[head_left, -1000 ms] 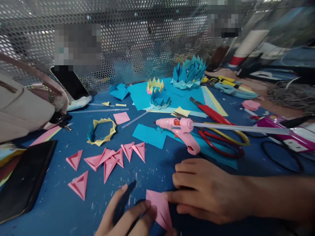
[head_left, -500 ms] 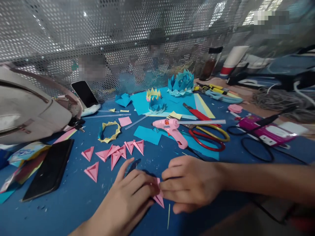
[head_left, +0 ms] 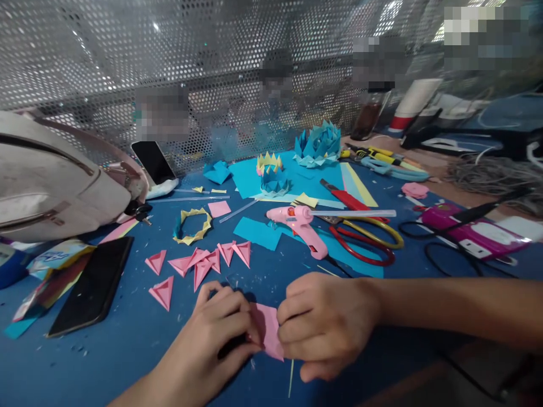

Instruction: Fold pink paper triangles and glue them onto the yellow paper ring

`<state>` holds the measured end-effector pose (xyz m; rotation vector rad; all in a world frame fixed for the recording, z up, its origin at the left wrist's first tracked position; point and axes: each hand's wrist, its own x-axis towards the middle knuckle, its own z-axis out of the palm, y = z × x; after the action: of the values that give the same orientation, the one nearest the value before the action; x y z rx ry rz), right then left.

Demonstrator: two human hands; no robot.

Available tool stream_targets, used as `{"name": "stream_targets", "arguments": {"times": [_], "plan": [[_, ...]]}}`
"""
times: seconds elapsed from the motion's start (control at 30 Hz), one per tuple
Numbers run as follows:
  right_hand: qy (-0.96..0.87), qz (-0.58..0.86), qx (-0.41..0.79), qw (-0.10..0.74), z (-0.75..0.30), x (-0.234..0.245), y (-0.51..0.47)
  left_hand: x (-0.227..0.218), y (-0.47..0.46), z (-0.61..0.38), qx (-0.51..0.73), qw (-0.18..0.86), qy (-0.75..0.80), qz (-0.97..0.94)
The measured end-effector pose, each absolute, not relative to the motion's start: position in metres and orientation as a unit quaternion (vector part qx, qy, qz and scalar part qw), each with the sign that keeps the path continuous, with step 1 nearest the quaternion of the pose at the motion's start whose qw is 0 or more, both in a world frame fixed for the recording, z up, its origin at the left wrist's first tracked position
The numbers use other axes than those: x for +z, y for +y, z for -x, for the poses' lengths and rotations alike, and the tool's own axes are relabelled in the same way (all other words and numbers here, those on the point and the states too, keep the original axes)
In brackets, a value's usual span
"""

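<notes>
My left hand (head_left: 216, 333) and my right hand (head_left: 324, 322) meet low in the middle of the view over a blue table (head_left: 127, 345). Both pinch a small folded piece of pink paper (head_left: 268, 330) between them, fingers curled on its edges. Just beyond the hands lie several folded pink paper triangles (head_left: 199, 265) and a ring of yellow folded pieces (head_left: 192, 225).
A pink glue gun (head_left: 302, 225) and red-handled scissors (head_left: 365, 240) lie behind my right hand. Blue paper flowers (head_left: 318, 144), blue sheets, a black phone (head_left: 94, 282) and a pale bag (head_left: 55, 181) sit around. A perforated metal screen (head_left: 212, 73) closes the back.
My hands have drawn together and closed on the pink paper, which lay flatter on the table before. The view has tilted up slightly.
</notes>
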<state>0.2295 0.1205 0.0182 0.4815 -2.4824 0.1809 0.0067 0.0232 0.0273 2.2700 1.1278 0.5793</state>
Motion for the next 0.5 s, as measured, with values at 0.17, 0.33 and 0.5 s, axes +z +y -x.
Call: {"name": "stream_targets", "arguments": {"times": [0.17,0.33,0.5], "plan": [[-0.933,-0.162,0.096,0.308,-0.231,0.015,0.120,0.029,0.026,-0.008,0.174,0.267,0.425,-0.847],[-0.937,-0.159,0.103,0.292,-0.231,0.015,0.120,0.026,0.024,-0.010,0.177,0.215,0.426,-0.861],[-0.945,-0.158,0.099,0.270,-0.232,0.016,0.120,0.018,0.025,-0.011,0.214,0.172,0.421,-0.864]]}}
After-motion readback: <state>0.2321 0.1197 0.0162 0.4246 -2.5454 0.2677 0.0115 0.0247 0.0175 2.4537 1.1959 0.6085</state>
